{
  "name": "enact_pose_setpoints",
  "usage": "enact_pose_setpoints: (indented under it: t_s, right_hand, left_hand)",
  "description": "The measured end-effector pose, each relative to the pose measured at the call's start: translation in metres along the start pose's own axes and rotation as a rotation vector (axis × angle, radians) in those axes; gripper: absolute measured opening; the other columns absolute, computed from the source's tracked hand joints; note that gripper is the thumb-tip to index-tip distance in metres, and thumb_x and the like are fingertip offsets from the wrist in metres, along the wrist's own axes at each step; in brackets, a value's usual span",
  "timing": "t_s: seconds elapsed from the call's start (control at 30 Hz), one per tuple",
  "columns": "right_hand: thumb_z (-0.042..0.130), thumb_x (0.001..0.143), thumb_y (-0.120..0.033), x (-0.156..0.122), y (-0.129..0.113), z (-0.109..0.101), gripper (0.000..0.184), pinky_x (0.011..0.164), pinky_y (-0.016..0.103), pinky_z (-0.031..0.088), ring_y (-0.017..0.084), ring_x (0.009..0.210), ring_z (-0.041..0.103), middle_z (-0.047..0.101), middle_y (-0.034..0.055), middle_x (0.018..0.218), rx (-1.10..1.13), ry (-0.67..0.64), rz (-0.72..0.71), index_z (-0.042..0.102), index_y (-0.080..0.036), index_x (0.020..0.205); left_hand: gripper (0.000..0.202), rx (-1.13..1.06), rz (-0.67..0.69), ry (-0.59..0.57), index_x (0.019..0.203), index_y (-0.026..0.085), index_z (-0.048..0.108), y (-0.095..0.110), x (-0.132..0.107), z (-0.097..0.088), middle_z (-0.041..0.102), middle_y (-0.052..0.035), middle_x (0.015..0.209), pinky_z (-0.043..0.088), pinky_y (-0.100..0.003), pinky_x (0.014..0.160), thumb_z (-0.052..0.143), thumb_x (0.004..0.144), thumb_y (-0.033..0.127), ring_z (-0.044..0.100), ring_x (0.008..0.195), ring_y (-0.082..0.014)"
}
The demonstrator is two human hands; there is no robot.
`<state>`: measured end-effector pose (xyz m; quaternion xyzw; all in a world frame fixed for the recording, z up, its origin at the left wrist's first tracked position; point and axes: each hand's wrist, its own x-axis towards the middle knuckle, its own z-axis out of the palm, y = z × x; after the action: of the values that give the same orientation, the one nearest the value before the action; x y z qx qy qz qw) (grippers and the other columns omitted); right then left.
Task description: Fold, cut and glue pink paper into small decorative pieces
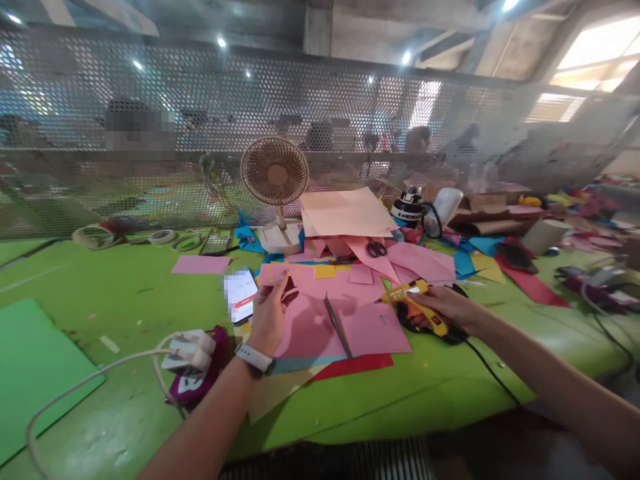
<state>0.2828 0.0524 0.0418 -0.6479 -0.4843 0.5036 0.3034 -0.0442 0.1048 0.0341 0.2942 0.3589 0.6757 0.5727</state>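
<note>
In my right hand [447,305] is a yellow glue gun [407,291], its nozzle pointing left over pink paper [305,320] and a black cord running down from it. My left hand [270,313], with a pale watch band at the wrist, has its thumb and fingers closed above the left part of that paper. What they pinch, if anything, is too small to make out. Between the hands lies a slender, pointed grey tool [339,327]. A lit phone [241,297] is just left of my left hand. Small yellow pieces [325,271] dot the paper's far side.
A small fan [275,172] stands behind the papers, before a perforated metal screen [200,133]. Dark-handled scissors [377,249] rest on pink sheets. White plugs [193,350] and a cable [95,383] lie at left. Tape rolls [93,237] sit farther back; a dark phone [517,258] is at right.
</note>
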Motion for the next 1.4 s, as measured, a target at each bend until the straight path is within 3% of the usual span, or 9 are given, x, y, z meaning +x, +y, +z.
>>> enact_pose_setpoints:
  t_s: [0.23,0.37,0.53,0.63,0.77,0.87,1.0,1.1,1.4]
  right_hand:
    - [0.041,0.083,-0.052,-0.008,-0.015,-0.004,0.043,0.051,0.029,0.038,0.025,0.064,0.062,0.065,0.0101,0.067,-1.175,0.587,-0.099,0.066,-0.018,0.076]
    - [0.04,0.089,-0.024,-0.012,-0.025,0.044,0.027,0.061,0.026,0.043,0.018,0.078,0.062,0.067,0.0067,0.093,-1.267,0.313,-0.595,0.06,-0.022,0.107]
    - [0.045,0.08,-0.001,-0.003,-0.027,0.11,0.044,0.065,0.028,0.044,0.018,0.089,0.056,0.059,0.0091,0.11,-1.47,-0.097,-1.15,0.049,-0.02,0.119]
    - [0.045,0.084,-0.007,0.004,-0.03,0.12,0.021,0.06,0.029,0.044,0.019,0.085,0.055,0.058,0.0125,0.11,-1.537,-0.167,-1.314,0.057,-0.014,0.1]
    - [0.04,0.088,-0.009,0.013,-0.03,0.111,0.019,0.059,0.029,0.044,0.018,0.083,0.057,0.06,0.0113,0.109,-1.453,-0.217,-1.484,0.057,-0.015,0.093]
    - [0.04,0.089,-0.013,0.024,-0.025,0.106,0.018,0.06,0.028,0.046,0.016,0.075,0.061,0.065,0.0091,0.101,-1.112,-0.078,-1.402,0.055,-0.016,0.099]
    - [0.052,0.084,-0.027,0.039,-0.023,0.113,0.015,0.057,0.025,0.048,0.013,0.065,0.061,0.065,0.0048,0.081,-0.4,0.162,-0.962,0.051,-0.018,0.096]
    - [0.057,0.08,-0.031,0.044,-0.025,0.12,0.019,0.05,0.024,0.047,0.012,0.059,0.059,0.064,0.0056,0.083,-0.146,0.081,-0.757,0.049,-0.018,0.091]
    - [0.065,0.071,-0.03,0.046,-0.025,0.121,0.025,0.046,0.021,0.043,0.009,0.052,0.054,0.063,0.0043,0.081,0.089,-0.047,-0.599,0.049,-0.017,0.085]
  left_hand:
    - [0.024,-0.067,0.006,0.04,0.072,0.018,0.062,0.006,0.002,0.001,0.065,0.0028,0.071,0.047,-0.023,0.063,0.077,0.055,0.026,0.06,0.063,-0.0096]
    - [0.024,-0.087,-0.007,0.06,0.069,0.017,0.061,0.006,0.002,0.001,0.064,0.0022,0.069,0.047,-0.024,0.063,0.078,0.054,0.025,0.06,0.062,-0.0098]
    - [0.025,-0.082,-0.002,0.088,0.069,0.015,0.061,0.006,0.004,-0.003,0.062,0.0017,0.066,0.048,-0.024,0.064,0.078,0.054,0.024,0.059,0.062,-0.0093]
    - [0.025,-0.084,0.033,0.08,0.073,0.016,0.061,0.008,0.006,-0.005,0.064,0.0018,0.072,0.048,-0.023,0.063,0.077,0.055,0.024,0.06,0.064,-0.0092]
    - [0.022,-0.095,0.039,0.073,0.073,0.016,0.061,0.008,0.008,-0.008,0.064,0.0019,0.074,0.047,-0.023,0.063,0.075,0.058,0.024,0.061,0.066,-0.0098]
    - [0.023,-0.108,0.026,0.094,0.075,0.016,0.061,0.007,0.009,-0.008,0.064,0.0012,0.074,0.047,-0.022,0.063,0.075,0.06,0.024,0.061,0.066,-0.0095]
    - [0.023,-0.109,0.005,0.117,0.075,0.016,0.06,0.007,0.008,-0.009,0.063,0.001,0.072,0.047,-0.022,0.061,0.075,0.06,0.025,0.06,0.064,-0.0091]
    - [0.025,-0.113,0.01,0.111,0.076,0.015,0.06,0.007,0.007,-0.008,0.063,0.0011,0.072,0.047,-0.022,0.061,0.075,0.059,0.026,0.06,0.063,-0.009]
    - [0.025,-0.123,-0.006,0.128,0.074,0.015,0.06,0.007,0.006,-0.007,0.063,0.0013,0.07,0.047,-0.022,0.06,0.076,0.058,0.024,0.061,0.061,-0.0094]
